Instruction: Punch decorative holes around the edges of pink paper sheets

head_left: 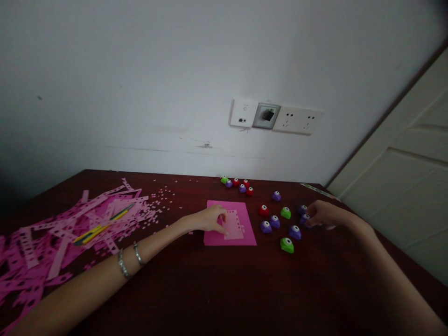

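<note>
A small light pink sheet (233, 228) with punched holes along its edges lies on a larger bright pink sheet (247, 239). My left hand (212, 219) rests over the left side of the light sheet, thumb and forefinger apart and touching the paper. On the right, my right hand (324, 214) has its fingertips closed around a purple craft punch (305, 220), partly hiding it. Another purple punch (301, 209) sits just behind that one. Nearby stand a green punch (287, 245), a red punch (263, 210) and several more purple ones.
Pink paper strips and scraps (63, 238) cover the table's left side, with yellow and green pens or cutters (101, 226) on top. More punches (236, 182) stand at the back edge by the wall. Wall sockets (296, 120) are above; a white door (413, 154) is at right.
</note>
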